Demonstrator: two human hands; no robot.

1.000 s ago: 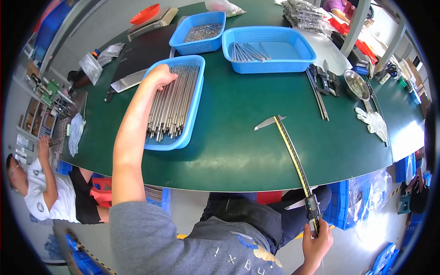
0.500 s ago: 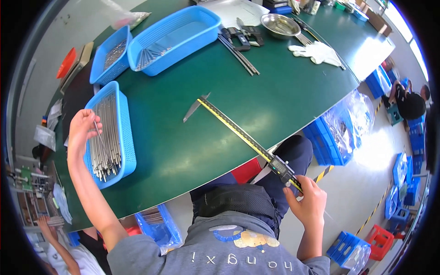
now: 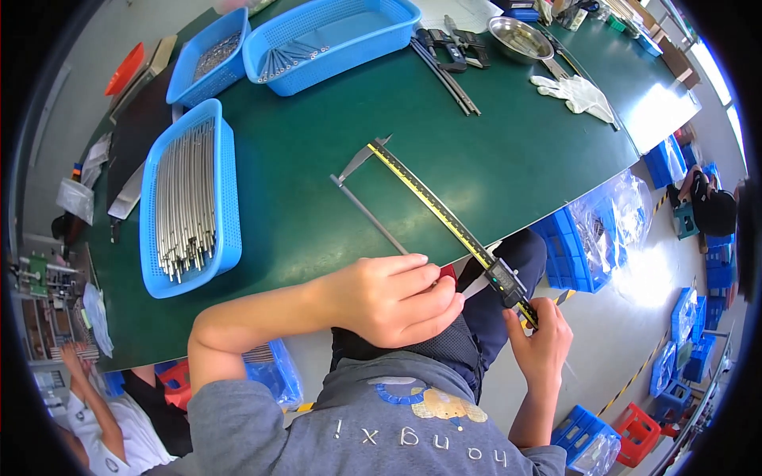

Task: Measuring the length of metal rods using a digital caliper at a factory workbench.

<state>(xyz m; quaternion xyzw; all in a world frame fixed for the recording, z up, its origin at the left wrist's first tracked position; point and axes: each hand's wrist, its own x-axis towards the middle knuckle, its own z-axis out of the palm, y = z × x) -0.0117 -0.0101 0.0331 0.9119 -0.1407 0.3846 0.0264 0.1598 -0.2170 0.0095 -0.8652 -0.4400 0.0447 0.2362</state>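
My left hand (image 3: 393, 297) grips one end of a thin grey metal rod (image 3: 373, 218) at the table's near edge; the rod runs up to the fixed jaw of a long yellow-scaled caliper (image 3: 429, 202) lying across the green table (image 3: 317, 143). My right hand (image 3: 540, 341) holds the caliper's sliding jaw and display end, which hangs off the table edge. A blue basket (image 3: 151, 254) full of the same rods stands to the left.
Two more blue baskets (image 3: 341, 59) (image 3: 208, 59) with metal parts stand at the far side. Black calipers (image 3: 452, 47), a steel bowl (image 3: 520, 36) and white gloves (image 3: 579, 91) lie at the far right. Blue crates (image 3: 571, 246) stand on the floor.
My left hand has come away from the rod basket with one rod and laid it beside the caliper. My right hand stays on the caliper's slider.
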